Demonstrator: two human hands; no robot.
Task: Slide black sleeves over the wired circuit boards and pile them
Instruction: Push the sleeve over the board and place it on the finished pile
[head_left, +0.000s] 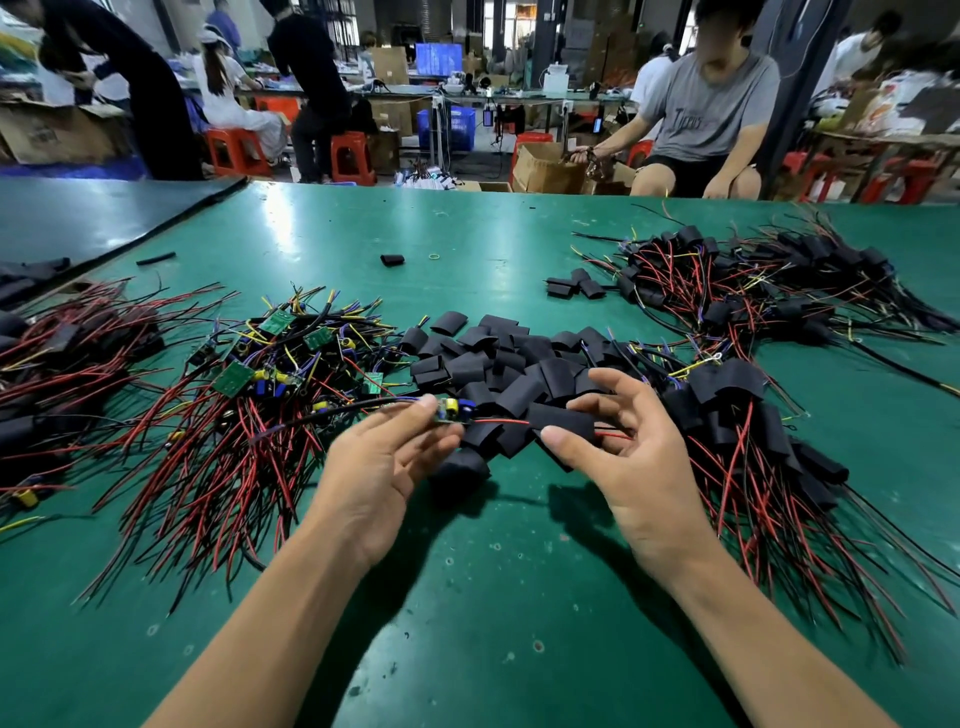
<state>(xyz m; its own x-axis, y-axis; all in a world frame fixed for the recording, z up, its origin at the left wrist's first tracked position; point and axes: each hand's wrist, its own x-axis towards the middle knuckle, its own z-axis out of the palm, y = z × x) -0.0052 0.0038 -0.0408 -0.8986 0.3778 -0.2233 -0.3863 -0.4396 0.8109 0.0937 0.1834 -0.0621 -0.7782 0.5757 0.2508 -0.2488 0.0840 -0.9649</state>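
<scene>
Left hand: board; right hand: sleeve

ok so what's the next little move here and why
Probably slide the black sleeve along the red wires toward the left hand and over the circuit board. The right hand pinches the sleeve, the wires run through it, and the left hand holds the board bare, apart from the sleeve's mouth.

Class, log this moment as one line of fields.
step: sleeving | left hand: pinches circuit board | right hand: holds black sleeve, red wires through it | circuit board: not yet inside
</scene>
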